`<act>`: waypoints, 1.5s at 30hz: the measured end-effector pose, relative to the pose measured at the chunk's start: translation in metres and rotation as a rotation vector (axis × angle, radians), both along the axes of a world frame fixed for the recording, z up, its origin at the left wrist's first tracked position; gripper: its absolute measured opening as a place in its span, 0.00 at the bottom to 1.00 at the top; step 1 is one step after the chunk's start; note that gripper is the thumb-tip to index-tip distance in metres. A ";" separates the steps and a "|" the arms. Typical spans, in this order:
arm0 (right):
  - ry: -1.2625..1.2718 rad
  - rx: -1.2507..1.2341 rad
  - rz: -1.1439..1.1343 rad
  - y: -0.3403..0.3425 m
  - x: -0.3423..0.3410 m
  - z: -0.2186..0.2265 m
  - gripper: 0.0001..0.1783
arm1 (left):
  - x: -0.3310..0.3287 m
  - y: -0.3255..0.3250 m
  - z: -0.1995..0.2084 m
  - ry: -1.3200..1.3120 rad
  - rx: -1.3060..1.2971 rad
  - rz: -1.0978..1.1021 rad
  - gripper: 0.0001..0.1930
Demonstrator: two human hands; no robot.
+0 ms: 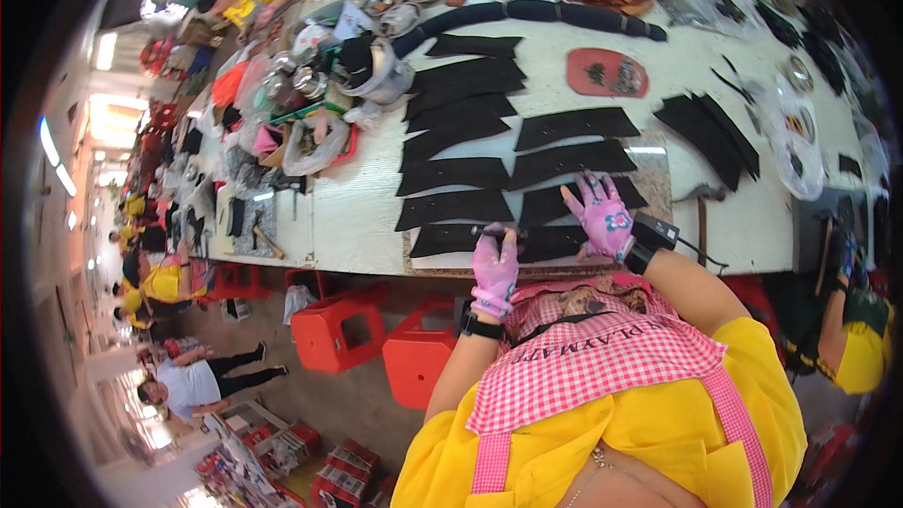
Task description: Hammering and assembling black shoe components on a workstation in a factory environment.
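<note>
Two columns of curved black strips (451, 208) lie on the white table (353, 216), over a board at its near edge. My left hand (495, 275), in a pink patterned glove, is closed at the right end of the nearest left strip (442, 241). A small dark thing shows at its fingertips; I cannot make out what it is. My right hand (602, 216), gloved alike, lies with fingers spread on a black strip (544, 206) in the right column. Its palm is near the right end of the nearest right strip (553, 244).
Beyond the strips lies a red tray (607, 72) with small dark pieces. More black strips (710, 139) and a hammer (702, 196) lie right. Cluttered tubs (376, 75) stand left. Red stools (339, 331) are below the table; a co-worker (856, 343) is at the far right.
</note>
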State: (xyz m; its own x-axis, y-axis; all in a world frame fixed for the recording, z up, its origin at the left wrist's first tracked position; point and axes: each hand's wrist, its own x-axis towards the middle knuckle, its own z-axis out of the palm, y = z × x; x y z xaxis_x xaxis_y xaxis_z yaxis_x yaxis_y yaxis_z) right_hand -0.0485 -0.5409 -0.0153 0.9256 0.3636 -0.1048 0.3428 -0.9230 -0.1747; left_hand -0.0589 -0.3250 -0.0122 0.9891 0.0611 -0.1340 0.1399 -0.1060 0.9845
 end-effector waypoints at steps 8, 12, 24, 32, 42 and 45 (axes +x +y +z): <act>0.117 0.172 0.163 0.019 0.017 0.037 0.36 | -0.050 0.082 0.016 -0.095 0.602 0.378 0.11; 0.096 0.187 0.031 -0.025 0.077 0.016 0.53 | -0.058 0.074 -0.021 0.113 0.536 0.404 0.16; 0.144 -0.254 0.228 -0.058 0.156 -0.014 0.52 | -0.118 0.122 -0.042 0.367 0.560 0.768 0.20; 0.176 -0.071 0.031 -0.056 0.141 0.010 0.43 | -0.221 0.185 -0.180 1.166 0.620 0.529 0.17; -0.095 0.526 -0.049 0.057 0.223 0.037 0.46 | -0.129 0.199 -0.126 0.724 0.511 0.544 0.20; -0.192 0.436 -0.041 0.106 0.263 0.031 0.38 | -0.116 0.211 -0.134 0.708 0.733 0.452 0.16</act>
State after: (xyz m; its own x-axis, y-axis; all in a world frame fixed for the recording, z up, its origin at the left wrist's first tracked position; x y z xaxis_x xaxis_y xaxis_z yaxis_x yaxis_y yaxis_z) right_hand 0.2147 -0.4349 0.0160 0.9280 0.2980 0.2237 0.3713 -0.7912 -0.4859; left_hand -0.1753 -0.1142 -0.1465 0.5708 0.6915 -0.4427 0.8173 -0.4268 0.3872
